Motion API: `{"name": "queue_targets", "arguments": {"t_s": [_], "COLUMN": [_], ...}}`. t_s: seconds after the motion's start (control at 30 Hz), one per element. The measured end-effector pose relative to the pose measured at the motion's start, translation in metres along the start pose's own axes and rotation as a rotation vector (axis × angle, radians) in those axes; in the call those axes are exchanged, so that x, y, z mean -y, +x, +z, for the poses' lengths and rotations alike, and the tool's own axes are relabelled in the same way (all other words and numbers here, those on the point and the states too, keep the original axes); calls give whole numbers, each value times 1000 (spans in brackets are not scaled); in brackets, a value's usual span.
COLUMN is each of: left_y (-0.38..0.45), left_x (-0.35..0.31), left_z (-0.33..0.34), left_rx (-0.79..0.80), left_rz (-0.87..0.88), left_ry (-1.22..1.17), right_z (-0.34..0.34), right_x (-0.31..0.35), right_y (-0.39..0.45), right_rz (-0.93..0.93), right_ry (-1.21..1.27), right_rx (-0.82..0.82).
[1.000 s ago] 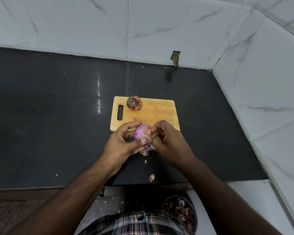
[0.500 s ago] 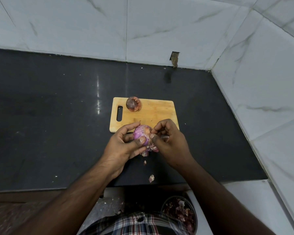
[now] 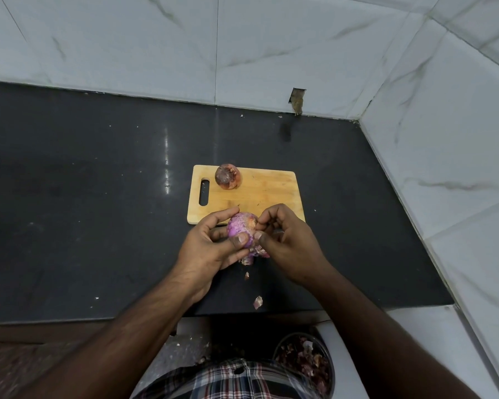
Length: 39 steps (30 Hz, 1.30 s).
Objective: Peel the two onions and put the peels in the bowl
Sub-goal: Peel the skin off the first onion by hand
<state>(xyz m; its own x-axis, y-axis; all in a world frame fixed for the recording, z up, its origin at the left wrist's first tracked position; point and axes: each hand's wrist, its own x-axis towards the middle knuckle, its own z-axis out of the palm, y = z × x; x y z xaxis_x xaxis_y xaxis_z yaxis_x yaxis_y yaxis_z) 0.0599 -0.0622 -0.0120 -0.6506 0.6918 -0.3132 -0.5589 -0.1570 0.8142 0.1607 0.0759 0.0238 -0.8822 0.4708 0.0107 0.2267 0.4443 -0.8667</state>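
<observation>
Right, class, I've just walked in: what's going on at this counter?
A person is peeling an onion by hand. The left hand holds it while the right hand picks at its skin. A second onion sits unpeeled on the cutting board. Peel scraps lie on the counter; the bowl below holds peels.

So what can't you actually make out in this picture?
All in the head view:
- Bowl: partly hidden by the right forearm and the shirt, so how full it is cannot be told.
- Held onion: its underside and far side are covered by the left hand and right hand.
- Whether the right hand's fingertips pinch a peel: too small to tell.
- Second onion on the cutting board: its back is unseen.
</observation>
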Motion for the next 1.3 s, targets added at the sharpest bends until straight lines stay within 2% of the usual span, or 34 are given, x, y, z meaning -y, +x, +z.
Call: {"name": "queue_targets", "arguments": {"t_s": [0.17, 0.37, 0.53, 0.67, 0.87, 1.03, 1.17, 1.3], "left_y": [0, 2, 2, 4, 1, 0, 0, -2], "left_x": [4, 0, 6, 9, 10, 11, 8, 7], "left_z": [-1, 0, -2, -4, -1, -3, -2, -1], "left_rx": [-35, -30, -28, -44, -81, -85, -67, -54], "left_rz": [18, 64, 83, 143, 176, 119, 89, 78], "left_ry": [-10, 24, 97, 236, 292, 184, 126, 129], "right_z": [7, 6, 2, 6, 9, -6, -6, -2], "right_x": [2, 3, 2, 3, 5, 3, -2, 1], "right_y": [-4, -1, -1, -2, -4, -3, -3, -1], "right_rz": [-26, 48, 64, 84, 98, 200, 120, 76], "right_ry": [12, 164, 18, 14, 220, 537, 278, 153], "right_rx": [48, -169, -159, -139, -85, -47, -66, -55]}}
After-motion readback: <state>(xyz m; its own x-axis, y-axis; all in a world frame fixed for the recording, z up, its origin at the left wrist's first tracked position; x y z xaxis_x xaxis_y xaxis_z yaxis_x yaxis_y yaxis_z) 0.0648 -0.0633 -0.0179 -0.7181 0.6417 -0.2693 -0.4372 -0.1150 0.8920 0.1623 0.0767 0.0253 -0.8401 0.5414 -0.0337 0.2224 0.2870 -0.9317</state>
